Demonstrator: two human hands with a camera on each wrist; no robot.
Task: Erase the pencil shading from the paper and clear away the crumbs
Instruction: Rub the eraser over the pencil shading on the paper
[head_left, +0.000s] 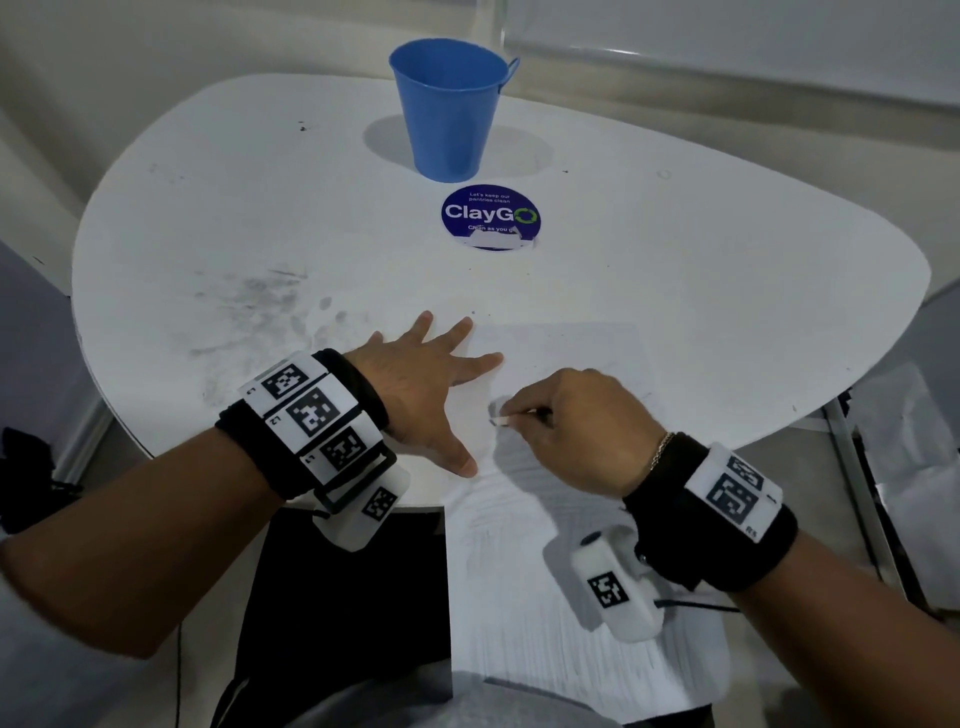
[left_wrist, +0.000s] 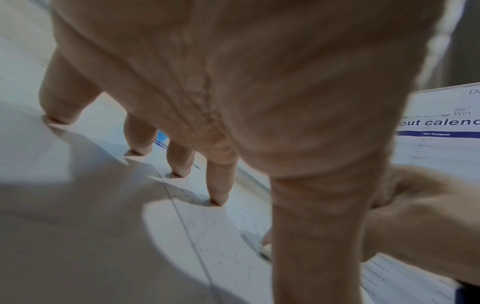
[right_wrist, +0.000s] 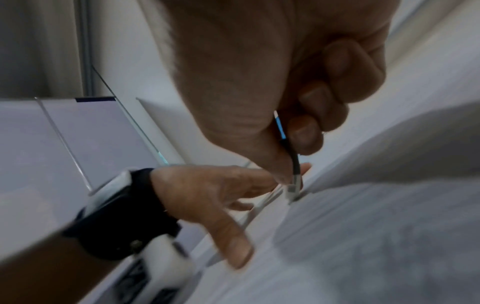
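Head view shows, low in the frame, the left hand (head_left: 426, 384) spread flat pinning the paper (head_left: 566, 353) while the right hand (head_left: 582, 421) pinches an eraser-tipped pencil (head_left: 506, 418) on the shading, where hard rubbing could crumple the overhanging sheet.

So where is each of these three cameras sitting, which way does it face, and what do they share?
Head: worn on the head, looks down at the table, bucket and paper; shows both forearms and hands.
Left wrist: looks along the left hand, fingers spread flat on the paper.
Right wrist: looks along the right hand pinching an eraser pencil tip-down on the paper.
Shared: each wrist view also catches the other hand; all three show the paper.
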